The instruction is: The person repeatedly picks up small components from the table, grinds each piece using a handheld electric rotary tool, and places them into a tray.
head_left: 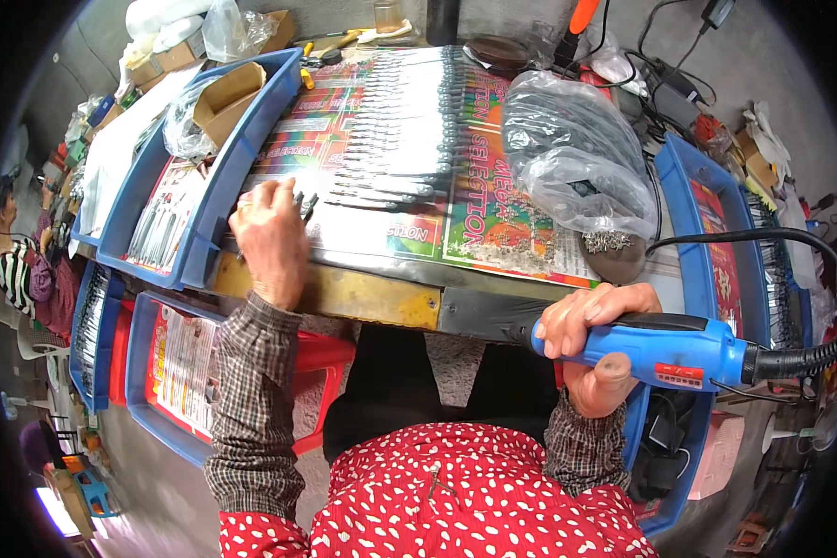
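My right hand (597, 344) is wrapped around a blue electric screwdriver (684, 349) at the table's front right. A thick black cord runs from its back end, and its front end points left. At the table's front left, my left hand (272, 244) is closed on slim pen-like pieces, whose dark ends (305, 206) stick out beside the fingers; how many it holds is hidden. Beyond it, a long row of similar slender silvery pieces with dark ends (395, 139) lies side by side on colourful printed sheets (325, 102).
A large clear plastic bag (577, 139) lies right of the row. Before it, small metal parts (607, 242) sit on a dark round dish (616, 262). Blue trays stand left (237, 158) and right (707, 251). Another blue tray (144, 363) and a red stool (330, 358) are below the table.
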A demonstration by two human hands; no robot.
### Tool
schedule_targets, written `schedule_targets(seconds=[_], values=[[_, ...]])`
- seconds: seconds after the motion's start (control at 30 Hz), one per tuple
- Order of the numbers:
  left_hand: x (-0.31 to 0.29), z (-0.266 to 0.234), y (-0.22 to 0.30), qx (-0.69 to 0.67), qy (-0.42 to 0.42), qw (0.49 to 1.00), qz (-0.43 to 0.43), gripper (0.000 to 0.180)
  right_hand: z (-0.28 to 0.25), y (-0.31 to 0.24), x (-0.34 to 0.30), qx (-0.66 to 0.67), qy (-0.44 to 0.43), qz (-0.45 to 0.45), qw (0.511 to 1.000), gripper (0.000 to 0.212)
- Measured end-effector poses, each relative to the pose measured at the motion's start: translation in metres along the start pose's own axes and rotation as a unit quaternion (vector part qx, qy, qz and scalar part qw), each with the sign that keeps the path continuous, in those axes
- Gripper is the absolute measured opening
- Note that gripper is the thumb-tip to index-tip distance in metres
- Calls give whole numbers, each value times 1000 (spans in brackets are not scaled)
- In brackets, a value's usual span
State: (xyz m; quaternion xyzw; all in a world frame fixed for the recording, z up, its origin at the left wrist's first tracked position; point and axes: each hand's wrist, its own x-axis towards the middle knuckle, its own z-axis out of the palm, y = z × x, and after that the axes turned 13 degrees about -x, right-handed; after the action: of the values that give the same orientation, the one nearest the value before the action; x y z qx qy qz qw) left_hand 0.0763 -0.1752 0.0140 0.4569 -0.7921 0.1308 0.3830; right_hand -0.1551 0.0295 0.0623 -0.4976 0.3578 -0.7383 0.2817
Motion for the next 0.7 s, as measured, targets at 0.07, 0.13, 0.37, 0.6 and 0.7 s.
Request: schedule_targets(seconds=[0.07, 0.13, 0.37, 0.6, 0.7], values=[[2, 3, 26, -105, -10, 993, 48, 25, -2, 1, 0, -2, -3, 1, 1000, 46], [5, 4, 48, -180, -29, 981, 63, 21, -2, 0, 1, -5, -3, 0, 1000, 46], [24, 26, 74, -260, -62, 952, 151, 17, -3, -1, 0, -7, 5, -5, 1000, 46], [29, 39, 79, -222, -102, 950, 194, 19, -10, -2, 0, 10, 19, 6, 1000, 45], [29, 40, 78, -217, -105, 951, 194, 19, -11, 0, 1, 28, 20, 11, 999, 44]])
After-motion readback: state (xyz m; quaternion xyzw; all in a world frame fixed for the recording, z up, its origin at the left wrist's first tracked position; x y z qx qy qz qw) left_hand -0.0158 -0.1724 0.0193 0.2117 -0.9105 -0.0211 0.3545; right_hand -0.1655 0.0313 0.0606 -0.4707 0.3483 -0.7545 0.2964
